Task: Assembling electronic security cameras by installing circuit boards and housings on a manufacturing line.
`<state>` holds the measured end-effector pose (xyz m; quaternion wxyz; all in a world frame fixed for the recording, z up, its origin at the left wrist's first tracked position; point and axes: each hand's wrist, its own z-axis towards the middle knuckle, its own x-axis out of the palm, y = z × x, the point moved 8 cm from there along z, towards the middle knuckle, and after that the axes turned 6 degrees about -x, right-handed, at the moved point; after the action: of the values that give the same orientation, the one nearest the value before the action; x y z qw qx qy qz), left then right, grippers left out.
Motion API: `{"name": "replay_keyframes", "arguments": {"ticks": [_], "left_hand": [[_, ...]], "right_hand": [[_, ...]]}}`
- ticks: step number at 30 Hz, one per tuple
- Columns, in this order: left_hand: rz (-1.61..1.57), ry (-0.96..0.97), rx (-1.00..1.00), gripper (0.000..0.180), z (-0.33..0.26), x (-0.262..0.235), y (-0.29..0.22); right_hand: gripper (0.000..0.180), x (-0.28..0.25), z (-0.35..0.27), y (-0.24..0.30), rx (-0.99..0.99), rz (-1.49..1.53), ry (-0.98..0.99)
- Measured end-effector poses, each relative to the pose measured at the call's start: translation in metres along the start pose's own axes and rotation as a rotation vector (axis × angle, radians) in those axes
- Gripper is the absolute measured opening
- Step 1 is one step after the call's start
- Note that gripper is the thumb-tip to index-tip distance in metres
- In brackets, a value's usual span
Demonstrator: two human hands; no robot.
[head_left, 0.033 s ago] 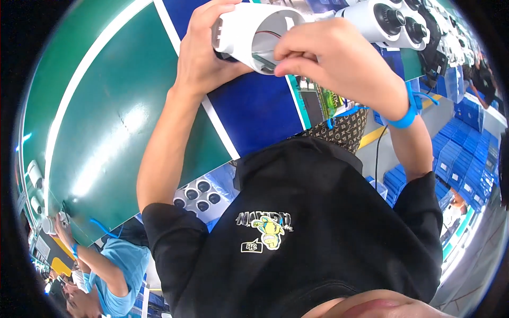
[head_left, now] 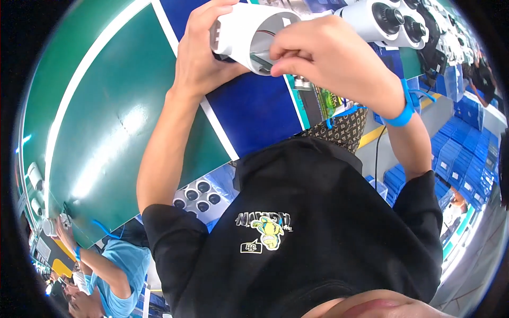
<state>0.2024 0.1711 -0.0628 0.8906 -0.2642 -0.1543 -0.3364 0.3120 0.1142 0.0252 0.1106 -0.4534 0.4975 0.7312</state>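
The left hand point(head_left: 199, 58) holds 1 white tube point(head_left: 233, 37) in wrapped fingers; the tube lies left of the right hand's point(head_left: 331, 50) narrowly bent fingers, long axis roughly left-to-right, open mouth toward them; whether those nearer fingers pinch anything, I cannot tell.

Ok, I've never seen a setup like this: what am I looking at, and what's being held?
There is no machine here: these are a person's bare hands. The view comes from a wide fisheye camera on that person's head, looking down, so straight edges bend near the rim. The left hand holds a hollow white housing. The right hand has its fingertips at the open end; whether they grip something is hidden. Below is a green table with a blue mat. White cylinders with black fronts sit at upper right. Lower left, a co-worker wears light blue.
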Motion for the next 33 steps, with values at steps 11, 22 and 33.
{"name": "replay_keyframes", "arguments": {"ticks": [11,22,33], "left_hand": [[0.041,-0.115,0.102,0.081,0.002,-0.003,-0.02],[0.049,-0.199,0.047,0.088,0.001,0.01,-0.006],[1.131,0.523,-0.227,0.064,0.028,0.051,-0.027]], "right_hand": [[0.016,0.007,-0.003,-0.009,0.185,-0.094,-0.127],[0.014,-0.029,-0.007,0.03,-0.156,-0.521,-0.293],[0.038,0.032,-0.102,-0.023,0.377,0.027,-0.397]]}}
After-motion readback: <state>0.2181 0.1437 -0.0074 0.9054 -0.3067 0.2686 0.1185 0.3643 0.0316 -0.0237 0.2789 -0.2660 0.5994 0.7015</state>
